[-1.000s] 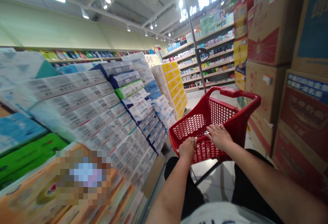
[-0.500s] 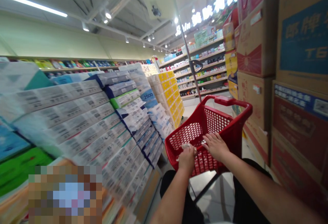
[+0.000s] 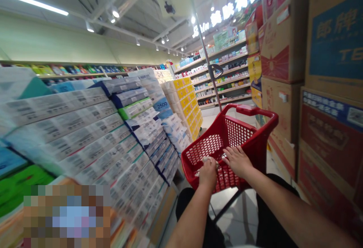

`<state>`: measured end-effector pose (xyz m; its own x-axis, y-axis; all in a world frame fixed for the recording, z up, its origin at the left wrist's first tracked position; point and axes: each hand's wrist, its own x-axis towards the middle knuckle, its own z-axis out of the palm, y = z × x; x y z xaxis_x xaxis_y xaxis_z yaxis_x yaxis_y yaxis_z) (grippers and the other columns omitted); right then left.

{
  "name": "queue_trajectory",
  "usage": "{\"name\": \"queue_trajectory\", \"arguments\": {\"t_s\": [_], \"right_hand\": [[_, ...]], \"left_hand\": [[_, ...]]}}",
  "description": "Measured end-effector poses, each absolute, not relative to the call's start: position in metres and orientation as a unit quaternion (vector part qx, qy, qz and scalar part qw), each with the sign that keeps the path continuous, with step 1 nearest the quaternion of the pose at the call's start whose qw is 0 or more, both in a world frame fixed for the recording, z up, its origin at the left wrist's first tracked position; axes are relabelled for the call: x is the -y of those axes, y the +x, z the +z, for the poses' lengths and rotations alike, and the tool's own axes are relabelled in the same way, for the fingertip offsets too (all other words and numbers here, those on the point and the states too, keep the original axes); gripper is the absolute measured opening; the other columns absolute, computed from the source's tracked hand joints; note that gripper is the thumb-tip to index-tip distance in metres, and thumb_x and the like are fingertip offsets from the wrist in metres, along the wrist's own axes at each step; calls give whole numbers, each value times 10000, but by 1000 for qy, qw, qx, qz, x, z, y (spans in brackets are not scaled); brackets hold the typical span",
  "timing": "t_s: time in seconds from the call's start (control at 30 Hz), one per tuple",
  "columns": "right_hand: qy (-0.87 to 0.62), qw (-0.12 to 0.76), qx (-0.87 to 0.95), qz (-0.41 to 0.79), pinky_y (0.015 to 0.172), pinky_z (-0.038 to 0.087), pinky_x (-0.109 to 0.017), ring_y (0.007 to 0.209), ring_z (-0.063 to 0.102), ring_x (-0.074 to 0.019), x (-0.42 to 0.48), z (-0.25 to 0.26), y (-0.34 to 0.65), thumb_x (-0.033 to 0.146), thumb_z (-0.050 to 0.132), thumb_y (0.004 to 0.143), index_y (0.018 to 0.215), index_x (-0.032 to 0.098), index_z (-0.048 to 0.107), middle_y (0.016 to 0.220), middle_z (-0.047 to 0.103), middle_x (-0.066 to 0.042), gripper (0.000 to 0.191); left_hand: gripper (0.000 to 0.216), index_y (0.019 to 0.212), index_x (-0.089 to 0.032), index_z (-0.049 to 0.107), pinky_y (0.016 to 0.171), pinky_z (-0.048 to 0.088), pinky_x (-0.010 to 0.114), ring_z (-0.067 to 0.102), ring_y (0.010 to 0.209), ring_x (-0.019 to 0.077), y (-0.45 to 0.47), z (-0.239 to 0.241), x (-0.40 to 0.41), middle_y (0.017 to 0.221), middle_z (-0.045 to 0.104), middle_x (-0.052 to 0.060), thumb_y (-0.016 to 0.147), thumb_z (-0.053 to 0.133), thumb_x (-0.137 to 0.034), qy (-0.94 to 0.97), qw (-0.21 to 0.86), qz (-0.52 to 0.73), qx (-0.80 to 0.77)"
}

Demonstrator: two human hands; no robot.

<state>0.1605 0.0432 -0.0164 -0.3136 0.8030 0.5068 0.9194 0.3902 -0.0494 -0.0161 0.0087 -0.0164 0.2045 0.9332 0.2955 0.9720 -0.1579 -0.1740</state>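
A red plastic shopping cart stands right in front of me, its lattice walls full of holes. My left hand is closed at the near rim of the basket. Something small, whitish and crumpled pokes out around its fingers; its kind is unclear. Beside it, my right hand lies with fingers stretched out over the same near rim, gripping nothing visible. Little of the basket's floor shows behind the hands. A thin pole rises from beyond the cart's far end.
Stacked packs of tissue paper line the left side, with yellow packs farther on. Cardboard boxes tower close on the right. Stocked shelves stand ahead. A pixelated patch covers the lower left.
My view has shifted slightly, so the surroundings sit a little farther left. My left hand is marginally nearer the right one; both stay at the cart's rim.
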Motion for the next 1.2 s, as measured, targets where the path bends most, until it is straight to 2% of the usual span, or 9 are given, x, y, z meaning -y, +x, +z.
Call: {"name": "queue_trajectory", "arguments": {"t_s": [0.13, 0.23, 0.33, 0.53, 0.67, 0.8, 0.93, 1.03, 1.2], "right_hand": [[-540, 233, 800, -121, 1108, 199, -466, 1264, 430, -268, -44, -18, 160, 450, 199, 970, 1331, 224, 532, 1355, 533, -82, 541], [-541, 228, 801, -111, 1114, 191, -468, 1279, 416, -273, -45, -18, 159, 447, 207, 971, 1338, 206, 524, 1369, 520, -83, 542], [-544, 226, 802, -101, 1120, 180, -466, 1288, 408, -273, -45, -17, 158, 453, 223, 970, 1347, 197, 513, 1381, 508, -82, 540], [-552, 206, 805, -67, 1134, 151, -462, 1329, 366, -267, -41, -10, 158, 435, 240, 974, 1375, 183, 476, 1411, 473, -91, 529], [-555, 203, 804, -64, 1137, 145, -458, 1333, 359, -266, -41, -9, 158, 431, 243, 977, 1379, 186, 471, 1417, 466, -86, 524], [-551, 206, 806, -66, 1135, 148, -456, 1329, 364, -265, -41, -9, 158, 434, 254, 975, 1380, 182, 469, 1413, 470, -93, 522], [-552, 210, 804, -67, 1130, 157, -462, 1326, 365, -269, -42, -9, 158, 438, 246, 977, 1372, 184, 479, 1410, 474, -87, 524], [-549, 218, 804, -72, 1128, 161, -458, 1319, 374, -270, -41, -9, 158, 433, 241, 978, 1362, 193, 494, 1400, 487, -83, 518], [-545, 230, 802, -80, 1125, 171, -455, 1304, 393, -271, -40, -10, 158, 429, 252, 977, 1357, 192, 500, 1392, 495, -86, 512]], "left_hand": [[412, 1356, -214, 410, 901, 464, 380, 537, 1137, 241, -20, -30, -5, 1281, 546, 120, 953, 335, -173, -782, 200, -72, 586], [346, 1171, -205, 551, 807, 497, 342, 623, 954, 213, -15, -18, -8, 1075, 647, 86, 990, 269, -292, -754, 128, -55, 642], [461, 1026, -191, 597, 734, 505, 313, 644, 838, 199, -8, -5, -13, 924, 667, 73, 994, 202, -426, -728, 81, -43, 680], [351, 1256, -157, 493, 930, 438, 347, 478, 1214, 245, -8, -19, -10, 1318, 508, 148, 951, 320, -162, -770, 185, -46, 608], [352, 1156, -179, 546, 800, 477, 314, 613, 950, 208, -8, -10, -13, 1056, 632, 99, 985, 241, -227, -765, 131, -13, 631], [471, 1058, -201, 576, 729, 476, 282, 630, 855, 182, -5, 2, -20, 927, 644, 65, 1006, 140, -369, -748, 73, -10, 659], [346, 1220, -199, 511, 819, 472, 307, 572, 1035, 204, -8, -15, -17, 1141, 595, 94, 990, 262, -267, -776, 141, -33, 613], [421, 1365, -207, 393, 888, 453, 350, 518, 1131, 230, -9, -25, -15, 1294, 517, 112, 952, 326, -163, -793, 188, -40, 578], [430, 1092, -180, 582, 746, 490, 314, 623, 874, 202, -1, -8, -21, 967, 643, 85, 1000, 192, -336, -754, 75, -15, 653]]}}
